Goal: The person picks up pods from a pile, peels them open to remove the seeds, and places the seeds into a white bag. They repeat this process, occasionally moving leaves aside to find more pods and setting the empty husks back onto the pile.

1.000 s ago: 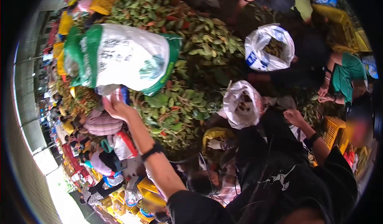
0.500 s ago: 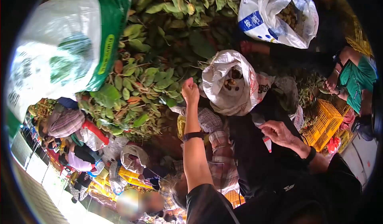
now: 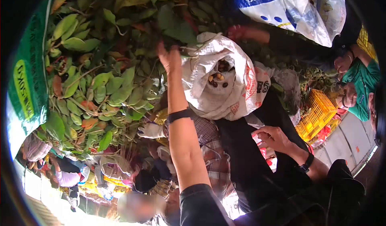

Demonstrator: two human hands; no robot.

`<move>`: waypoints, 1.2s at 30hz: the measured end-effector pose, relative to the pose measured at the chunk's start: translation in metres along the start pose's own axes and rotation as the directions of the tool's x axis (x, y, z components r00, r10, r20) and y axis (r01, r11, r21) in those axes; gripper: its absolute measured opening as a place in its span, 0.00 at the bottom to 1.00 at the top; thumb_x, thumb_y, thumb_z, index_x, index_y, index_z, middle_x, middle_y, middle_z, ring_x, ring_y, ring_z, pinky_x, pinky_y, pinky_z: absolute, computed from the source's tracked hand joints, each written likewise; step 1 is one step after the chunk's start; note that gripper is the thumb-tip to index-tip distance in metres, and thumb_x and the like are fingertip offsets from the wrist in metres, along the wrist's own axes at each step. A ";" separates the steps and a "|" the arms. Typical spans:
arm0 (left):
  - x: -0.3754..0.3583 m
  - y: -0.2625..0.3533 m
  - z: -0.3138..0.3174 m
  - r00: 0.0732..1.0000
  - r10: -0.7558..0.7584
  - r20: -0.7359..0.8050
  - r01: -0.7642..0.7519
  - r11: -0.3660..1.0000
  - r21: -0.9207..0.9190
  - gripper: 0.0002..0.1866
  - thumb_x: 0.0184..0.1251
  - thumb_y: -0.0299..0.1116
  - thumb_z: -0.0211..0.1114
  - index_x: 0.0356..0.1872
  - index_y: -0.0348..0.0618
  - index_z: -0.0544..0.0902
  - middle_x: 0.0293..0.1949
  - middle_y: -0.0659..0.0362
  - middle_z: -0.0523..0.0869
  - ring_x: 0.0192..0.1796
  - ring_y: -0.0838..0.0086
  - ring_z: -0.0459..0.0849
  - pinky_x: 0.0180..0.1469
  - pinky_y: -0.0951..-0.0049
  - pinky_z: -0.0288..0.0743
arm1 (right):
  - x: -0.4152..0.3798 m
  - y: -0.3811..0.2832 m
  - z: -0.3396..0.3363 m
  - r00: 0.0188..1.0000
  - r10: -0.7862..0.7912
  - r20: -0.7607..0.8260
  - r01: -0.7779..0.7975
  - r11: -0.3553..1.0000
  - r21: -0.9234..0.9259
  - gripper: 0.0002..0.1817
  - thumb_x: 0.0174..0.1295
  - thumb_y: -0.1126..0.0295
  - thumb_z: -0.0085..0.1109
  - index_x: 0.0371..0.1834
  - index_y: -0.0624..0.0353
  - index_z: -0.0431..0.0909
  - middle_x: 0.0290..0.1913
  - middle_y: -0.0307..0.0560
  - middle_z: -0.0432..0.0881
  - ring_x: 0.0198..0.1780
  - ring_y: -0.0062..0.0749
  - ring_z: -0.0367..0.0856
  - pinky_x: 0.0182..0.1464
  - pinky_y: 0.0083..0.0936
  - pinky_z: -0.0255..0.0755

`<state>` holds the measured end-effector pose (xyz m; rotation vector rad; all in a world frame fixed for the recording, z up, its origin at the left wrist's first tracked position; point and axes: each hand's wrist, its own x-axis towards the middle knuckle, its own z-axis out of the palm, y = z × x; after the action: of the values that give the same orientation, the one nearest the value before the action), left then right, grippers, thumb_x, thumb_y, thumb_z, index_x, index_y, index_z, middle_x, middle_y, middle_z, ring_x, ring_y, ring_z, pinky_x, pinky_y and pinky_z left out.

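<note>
White sack (image 3: 221, 101), red-printed, gapes around dark and yellowish pieces (image 3: 219, 76).

Yellow crate (image 3: 317, 115) near green shirt (image 3: 363, 90)

Here's the left hand (image 3: 169, 59), right in at the leafy heap (image 3: 106, 85), just beside the open white sack (image 3: 201, 97), small dark and pale pieces showing inside! The right hand (image 3: 276, 139), half-curled, hangs before the dark trousers (image 3: 245, 157), yellow crate (image 3: 315, 115) beyond.
</note>
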<state>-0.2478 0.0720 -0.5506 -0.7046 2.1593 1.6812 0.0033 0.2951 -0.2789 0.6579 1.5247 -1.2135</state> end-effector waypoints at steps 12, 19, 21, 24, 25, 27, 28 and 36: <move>0.045 -0.058 -0.027 0.879 -0.040 -0.475 0.104 0.989 0.109 0.25 0.51 0.17 0.61 0.54 0.34 0.69 0.53 0.45 0.74 0.49 0.60 0.79 0.46 0.64 0.77 | 0.024 -0.001 -0.006 0.999 -0.025 0.031 0.025 1.000 -0.008 0.10 0.64 0.71 0.56 0.46 0.62 0.79 0.32 0.47 0.83 0.32 0.23 0.80 0.36 0.24 0.74; 0.049 -0.069 -0.075 0.918 0.248 -0.308 0.202 0.376 0.904 0.23 0.53 0.34 0.68 0.51 0.40 0.74 0.43 0.47 0.82 0.46 0.48 0.81 0.47 0.52 0.75 | 0.026 0.008 0.000 0.999 -0.031 0.007 0.030 0.998 0.057 0.11 0.65 0.70 0.55 0.47 0.63 0.78 0.35 0.47 0.84 0.36 0.24 0.82 0.41 0.23 0.76; 0.037 -0.029 -0.077 0.951 0.153 -0.269 0.186 0.409 0.893 0.20 0.54 0.33 0.67 0.49 0.41 0.77 0.41 0.50 0.83 0.44 0.52 0.82 0.46 0.54 0.75 | 0.027 0.003 -0.004 0.999 -0.003 0.049 -0.001 0.996 0.084 0.11 0.65 0.71 0.54 0.47 0.64 0.78 0.35 0.47 0.84 0.38 0.24 0.83 0.42 0.23 0.76; 0.012 0.003 -0.086 0.975 0.058 -0.214 0.099 0.749 0.655 0.13 0.57 0.30 0.65 0.44 0.42 0.80 0.39 0.55 0.84 0.44 0.60 0.82 0.46 0.61 0.75 | 0.025 0.000 -0.006 0.999 0.026 0.048 -0.030 0.996 0.082 0.11 0.65 0.71 0.53 0.47 0.64 0.78 0.35 0.48 0.84 0.37 0.23 0.82 0.42 0.23 0.76; 0.003 0.010 -0.088 0.981 0.051 -0.187 0.013 0.945 0.326 0.10 0.60 0.29 0.64 0.42 0.42 0.81 0.39 0.58 0.84 0.44 0.64 0.82 0.47 0.65 0.75 | 0.023 -0.004 -0.007 0.999 0.027 0.043 -0.030 0.998 0.063 0.11 0.65 0.72 0.53 0.47 0.64 0.78 0.34 0.47 0.83 0.37 0.23 0.81 0.41 0.22 0.76; -0.026 0.047 -0.092 0.984 -0.035 -0.173 0.054 0.993 0.107 0.10 0.62 0.28 0.63 0.44 0.43 0.81 0.42 0.59 0.84 0.46 0.67 0.81 0.49 0.68 0.73 | 0.020 -0.001 -0.008 0.999 -0.015 0.030 0.011 0.993 0.120 0.11 0.65 0.73 0.52 0.47 0.65 0.78 0.33 0.46 0.83 0.36 0.22 0.81 0.41 0.22 0.75; -0.043 0.069 -0.094 0.982 -0.131 -0.134 0.115 0.986 -0.118 0.10 0.64 0.27 0.62 0.45 0.44 0.81 0.46 0.59 0.83 0.47 0.70 0.80 0.51 0.71 0.72 | 0.020 0.005 -0.006 0.999 -0.042 0.021 0.038 0.984 0.172 0.11 0.65 0.73 0.52 0.46 0.65 0.78 0.32 0.45 0.82 0.36 0.22 0.81 0.40 0.21 0.75; -0.144 0.180 -0.096 0.847 0.200 0.493 0.327 0.537 -0.778 0.20 0.56 0.30 0.70 0.50 0.52 0.77 0.55 0.61 0.79 0.55 0.70 0.78 0.60 0.61 0.71 | 0.004 -0.135 -0.043 0.919 -0.388 -0.070 0.392 0.884 0.255 0.23 0.73 0.55 0.44 0.52 0.66 0.76 0.37 0.41 0.78 0.33 0.22 0.76 0.36 0.21 0.74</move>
<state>-0.2240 0.0404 -0.3039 -0.4047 0.8042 2.4947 -0.1319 0.2883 -0.2360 0.5459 1.5702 -1.7459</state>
